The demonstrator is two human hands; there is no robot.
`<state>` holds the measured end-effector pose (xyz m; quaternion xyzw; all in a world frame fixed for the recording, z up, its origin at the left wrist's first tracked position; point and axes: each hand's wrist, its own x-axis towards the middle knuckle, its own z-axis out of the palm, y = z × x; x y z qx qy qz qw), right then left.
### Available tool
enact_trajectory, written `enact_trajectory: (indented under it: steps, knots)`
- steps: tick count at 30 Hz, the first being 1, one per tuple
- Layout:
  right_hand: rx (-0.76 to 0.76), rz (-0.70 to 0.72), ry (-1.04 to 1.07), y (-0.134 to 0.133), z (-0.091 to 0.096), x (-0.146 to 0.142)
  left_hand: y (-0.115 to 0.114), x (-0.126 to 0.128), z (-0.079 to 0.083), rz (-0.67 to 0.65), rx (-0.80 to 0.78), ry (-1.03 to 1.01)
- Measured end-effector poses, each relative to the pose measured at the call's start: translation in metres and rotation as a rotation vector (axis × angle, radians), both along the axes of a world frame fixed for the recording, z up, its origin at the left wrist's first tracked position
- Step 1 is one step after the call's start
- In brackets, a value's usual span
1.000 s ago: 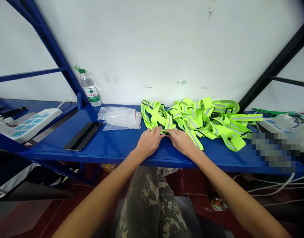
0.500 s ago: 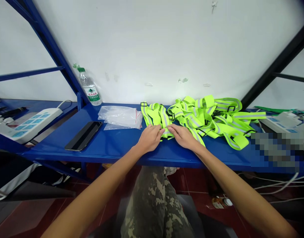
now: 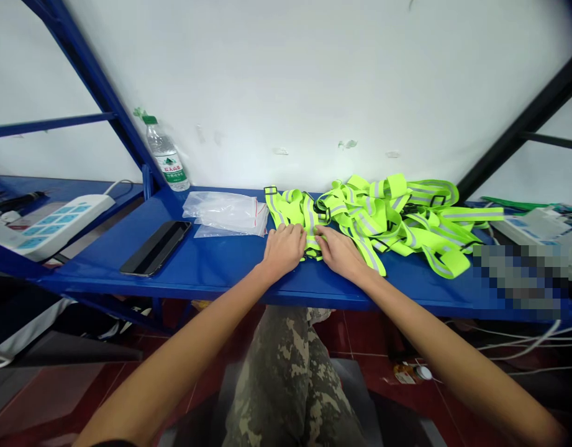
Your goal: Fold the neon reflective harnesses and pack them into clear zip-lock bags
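Neon yellow-green reflective straps with grey stripes and black buckles lie on the blue table. The bundle of reflective straps (image 3: 310, 214) at the table's middle is between my hands. My left hand (image 3: 286, 249) has its fingers curled over the left side of this bundle's near end. From the right, my right hand (image 3: 340, 253) grips the same end, thumb and forefinger close together on the strap. What lies beneath the fingers is hidden. Directly right of the bundle spreads a larger, tangled pile of reflective straps (image 3: 397, 217).
Clear plastic bags (image 3: 225, 212) lie left of the straps, with a black phone (image 3: 156, 248) further left. A water bottle (image 3: 167, 155) stands against the wall. A power strip (image 3: 64, 225) is at far left. Below, a small bottle (image 3: 409, 374) lies on the floor.
My hands have drawn slightly apart at the near end of the strap bundle, so more of its black buckles show between them. The view has tilted slightly.
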<state>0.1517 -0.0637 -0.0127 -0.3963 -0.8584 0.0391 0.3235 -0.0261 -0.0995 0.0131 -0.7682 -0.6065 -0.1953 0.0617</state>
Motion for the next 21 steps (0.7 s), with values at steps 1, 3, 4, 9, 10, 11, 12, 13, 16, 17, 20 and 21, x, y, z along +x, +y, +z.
enact_trajectory:
  steps: [1,3,4,9,10,11,12,13,16,17,20,21]
  knots:
    - [-0.029,0.006,0.013,0.000,0.000,-0.001,0.002,-0.001,-0.001,-0.016,-0.013,-0.047]
    - [-0.065,0.022,0.050,0.001,0.000,-0.002,0.006,-0.005,-0.003,-0.058,-0.047,-0.160]
    - [-0.072,0.032,0.064,0.000,0.000,-0.003,0.008,-0.006,-0.004,-0.080,-0.060,-0.214]
    - [-0.042,0.193,0.016,-0.005,0.002,-0.003,0.016,-0.011,-0.007,-0.095,-0.113,-0.377]
    - [-0.045,0.243,-0.022,-0.006,0.003,-0.001,0.017,-0.010,-0.007,-0.073,-0.135,-0.397]
    - [-0.054,0.290,-0.066,-0.007,0.004,0.000,0.018,-0.009,-0.006,-0.044,-0.161,-0.412]
    - [-0.065,0.325,-0.109,-0.008,0.005,0.002,0.019,-0.008,-0.005,-0.009,-0.189,-0.424]
    - [-0.070,0.344,-0.144,-0.008,0.006,0.004,0.021,-0.007,-0.004,0.025,-0.213,-0.432]
    - [-0.025,0.303,-0.195,-0.008,0.008,0.007,0.026,-0.006,-0.004,0.088,-0.237,-0.463]
    - [0.004,0.273,-0.204,-0.007,0.008,0.007,0.027,-0.007,-0.004,0.090,-0.229,-0.483]
    - [0.061,0.256,-0.223,-0.006,0.008,0.007,0.027,-0.008,-0.007,0.064,-0.158,-0.541]
    - [0.072,0.275,-0.223,-0.005,0.008,0.006,0.025,-0.008,-0.008,0.064,-0.111,-0.541]
